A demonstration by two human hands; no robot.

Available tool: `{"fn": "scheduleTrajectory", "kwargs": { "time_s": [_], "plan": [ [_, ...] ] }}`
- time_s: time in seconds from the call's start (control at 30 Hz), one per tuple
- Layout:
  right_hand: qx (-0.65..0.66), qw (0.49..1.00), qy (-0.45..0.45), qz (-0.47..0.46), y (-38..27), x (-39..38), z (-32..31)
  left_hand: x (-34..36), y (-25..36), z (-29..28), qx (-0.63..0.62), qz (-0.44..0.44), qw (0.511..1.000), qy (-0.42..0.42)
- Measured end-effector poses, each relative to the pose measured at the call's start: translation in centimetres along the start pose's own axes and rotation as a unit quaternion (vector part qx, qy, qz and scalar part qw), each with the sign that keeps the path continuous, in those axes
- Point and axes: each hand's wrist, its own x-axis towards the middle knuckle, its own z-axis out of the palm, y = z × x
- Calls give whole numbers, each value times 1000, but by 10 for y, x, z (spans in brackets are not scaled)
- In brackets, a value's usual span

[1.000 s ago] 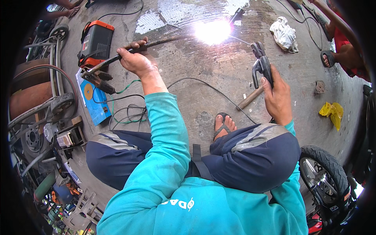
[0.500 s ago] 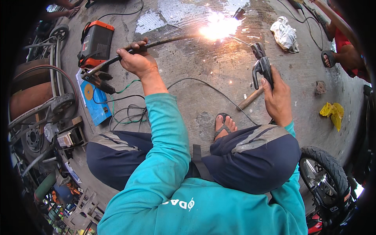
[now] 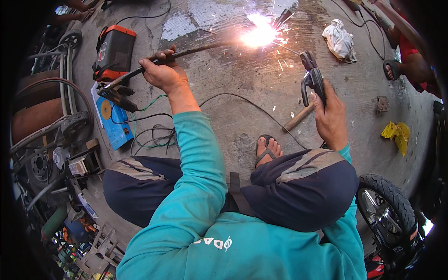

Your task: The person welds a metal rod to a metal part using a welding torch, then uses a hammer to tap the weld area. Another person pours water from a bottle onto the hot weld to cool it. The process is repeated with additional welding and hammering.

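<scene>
My left hand [image 3: 164, 74] is wrapped round a long, slightly curved dark metal bar [image 3: 200, 48], which runs from lower left to a bright welding arc [image 3: 258, 36]. Clamped on the bar's near left end is a ground clamp [image 3: 116, 99]. My right hand [image 3: 332, 116] grips a black electrode holder [image 3: 313, 77]. A thin welding electrode [image 3: 285, 48] reaches from its jaws toward the arc, where glare hides the electrode's tip and the bar's far end. Beside my right hand, a hammer's wooden handle [image 3: 298, 116] lies on the concrete.
An orange and black welding machine [image 3: 115, 52] stands at left, near a blue sheet [image 3: 114, 123] and coiled cables [image 3: 156, 136]. A white rag [image 3: 338, 41], a yellow plastic bag [image 3: 396, 135] and a motorcycle wheel [image 3: 386, 207] are at right. Another person's foot [image 3: 391, 70] is at far right.
The glare has changed shape, and sparks now spray farther down and to the right. The electrode holder has shifted very slightly; both hands keep their grips.
</scene>
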Motion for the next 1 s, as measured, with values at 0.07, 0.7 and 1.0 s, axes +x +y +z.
{"fn": "scheduleTrajectory", "kwargs": {
  "time_s": [0.07, 0.7, 1.0],
  "plan": [
    [14, 1000, -17, 13, -9, -1, -6, -3, 0, 3, 1, -5, 1000, 3],
    [11, 1000, -4, 1, -3, 1, -2, -3, 0, 4, 11, 2, 1000, 11],
    [3, 1000, 2, -4, 4, 0, -1, -1, -3, 4, 5, 3, 1000, 8]
  ]
}}
